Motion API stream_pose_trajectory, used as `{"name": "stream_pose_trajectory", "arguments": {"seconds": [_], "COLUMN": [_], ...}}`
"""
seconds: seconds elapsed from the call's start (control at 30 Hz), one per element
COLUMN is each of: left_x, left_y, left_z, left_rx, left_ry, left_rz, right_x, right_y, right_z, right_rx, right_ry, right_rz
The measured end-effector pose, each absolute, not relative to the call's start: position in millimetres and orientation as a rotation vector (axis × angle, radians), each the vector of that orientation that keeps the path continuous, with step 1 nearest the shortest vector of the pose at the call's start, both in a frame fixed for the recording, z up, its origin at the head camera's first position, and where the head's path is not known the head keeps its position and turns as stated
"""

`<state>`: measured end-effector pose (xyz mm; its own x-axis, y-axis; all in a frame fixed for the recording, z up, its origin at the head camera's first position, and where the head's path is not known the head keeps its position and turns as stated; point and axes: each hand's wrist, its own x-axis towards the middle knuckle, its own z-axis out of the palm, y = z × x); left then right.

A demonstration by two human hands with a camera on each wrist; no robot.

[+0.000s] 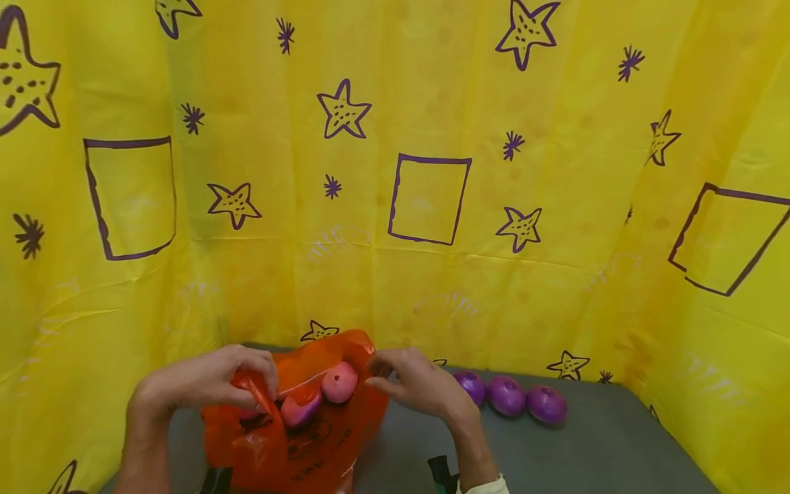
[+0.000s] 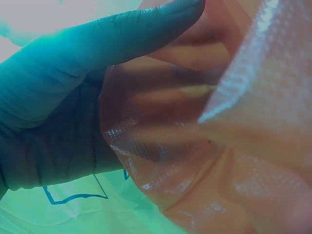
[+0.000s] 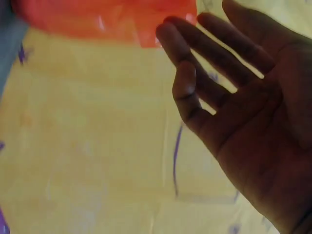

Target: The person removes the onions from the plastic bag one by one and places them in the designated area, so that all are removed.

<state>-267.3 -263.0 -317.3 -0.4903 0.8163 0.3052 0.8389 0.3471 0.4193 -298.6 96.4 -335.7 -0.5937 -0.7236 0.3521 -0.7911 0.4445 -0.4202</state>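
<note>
**Ana:** While the orange plastic bag (image 1: 308, 425) sits at the front of the grey bench (image 1: 592, 446), the left hand (image 1: 216, 381) has hold of its rim, fingers curled over the plastic and pinching it. From the left wrist you can see the thumb (image 2: 122, 34) laid across the film, with the other fingers showing through it.

**Ben:** And the right hand (image 1: 420, 384)?

**Ana:** It's at the bag's other edge, fingers (image 3: 204, 63) straight and spread (the right wrist view shows the palm wide open, holding nothing). Whether the fingertips touch the plastic, I can't tell.

**Ben:** What's in the bag?

**Ana:** Two purple onions at the mouth: a paler pink one (image 1: 339, 382) higher up, and another (image 1: 300, 409) just below it, near the left hand.

**Ben:** More on the bench?

**Ana:** Three purple onions (image 1: 507, 396) in a row, just right of the right hand, close to the yellow sheet with purple stars and squares (image 1: 432, 199) that walls in the bench.
</note>
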Motion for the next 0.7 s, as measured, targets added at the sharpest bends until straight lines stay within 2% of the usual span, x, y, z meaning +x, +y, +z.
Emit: {"name": "stream_pose_trajectory", "arguments": {"seconds": [0.1,0.3,0.43,0.53,0.7], "left_x": [-266.5,-264.8,-265.1,-264.9,-265.1], "left_y": [-261.3,-257.9,-257.0,-257.3,-258.3], "left_z": [-317.1,-314.9,-313.6,-313.8,-318.4], "left_rx": [-1.559,-1.544,-1.548,-1.568,-1.59], "left_ry": [-2.551,-2.575,-2.589,-2.599,-2.604], "left_rz": [-0.83,-0.849,-0.877,-0.921,-0.978], "right_x": [-291.3,-271.8,-265.2,-268.7,-283.5], "right_y": [70.1,28.6,8.4,-6.9,-31.0], "right_z": [-341.1,-349.4,-355.1,-368.4,-406.4], "right_rx": [1.429,1.296,1.445,1.529,1.424], "right_ry": [-2.571,-2.378,-2.398,-2.504,-2.461], "right_rz": [0.665,0.275,0.192,0.091,-0.178]}}
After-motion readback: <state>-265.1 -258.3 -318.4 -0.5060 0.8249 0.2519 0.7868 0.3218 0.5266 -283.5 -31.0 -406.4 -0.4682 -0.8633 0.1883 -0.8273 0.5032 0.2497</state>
